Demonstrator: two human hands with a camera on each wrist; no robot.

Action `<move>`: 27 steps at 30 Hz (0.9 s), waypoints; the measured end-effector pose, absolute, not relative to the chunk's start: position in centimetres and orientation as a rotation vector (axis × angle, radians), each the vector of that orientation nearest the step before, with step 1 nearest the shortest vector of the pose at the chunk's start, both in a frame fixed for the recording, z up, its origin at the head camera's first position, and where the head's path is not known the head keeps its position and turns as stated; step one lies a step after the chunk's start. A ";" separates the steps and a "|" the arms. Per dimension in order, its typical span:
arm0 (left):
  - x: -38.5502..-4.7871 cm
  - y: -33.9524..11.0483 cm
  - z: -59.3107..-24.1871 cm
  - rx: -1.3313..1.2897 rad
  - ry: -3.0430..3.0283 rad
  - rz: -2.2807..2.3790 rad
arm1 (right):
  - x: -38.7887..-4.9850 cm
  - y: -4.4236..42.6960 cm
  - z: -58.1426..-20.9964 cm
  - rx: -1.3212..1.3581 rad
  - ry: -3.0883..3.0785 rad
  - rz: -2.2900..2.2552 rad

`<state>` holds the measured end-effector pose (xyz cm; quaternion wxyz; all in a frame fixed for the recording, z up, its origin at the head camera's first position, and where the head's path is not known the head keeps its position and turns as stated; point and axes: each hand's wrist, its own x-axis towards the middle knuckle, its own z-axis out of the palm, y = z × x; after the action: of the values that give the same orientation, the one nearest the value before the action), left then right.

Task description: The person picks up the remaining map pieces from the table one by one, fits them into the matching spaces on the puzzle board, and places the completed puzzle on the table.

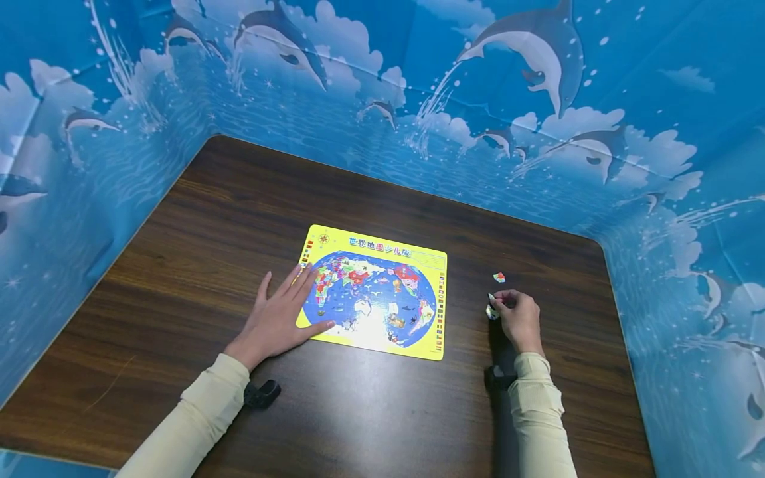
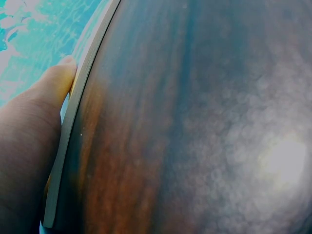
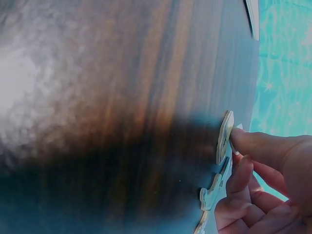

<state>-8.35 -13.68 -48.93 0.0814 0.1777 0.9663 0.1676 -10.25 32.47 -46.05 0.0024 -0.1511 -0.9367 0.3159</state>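
Observation:
A yellow-bordered world map puzzle board (image 1: 418,351) lies flat on the table, its map filled with coloured pieces and partly washed out by glare. My left hand (image 1: 277,322) rests with spread fingers on the board's left side, the thumb along its lower edge. To the right of the board, my right hand (image 1: 520,320) pinches a small puzzle piece (image 3: 224,139) between thumb and fingers, tilted up off the table. Just below it in the head view is another piece (image 1: 491,313). A red, green and white piece (image 1: 499,277) lies a little farther off.
The dark wood table (image 1: 197,265) has rounded corners. A blue dolphin-print cloth (image 1: 335,133) stands around its back and sides. Black wrist straps (image 1: 261,394) sit on both forearms. Light glares off the lower middle of the board and the table in front.

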 end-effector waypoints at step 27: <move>-8.4 -13.7 -49.1 0.524 2.884 0.494 | -10.6 28.8 -43.2 -0.613 -2.448 1.948</move>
<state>-8.40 -13.69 -49.09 0.0844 0.1758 0.9667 0.1657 -10.56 28.75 -43.16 -0.0233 -0.1923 -0.7678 0.6107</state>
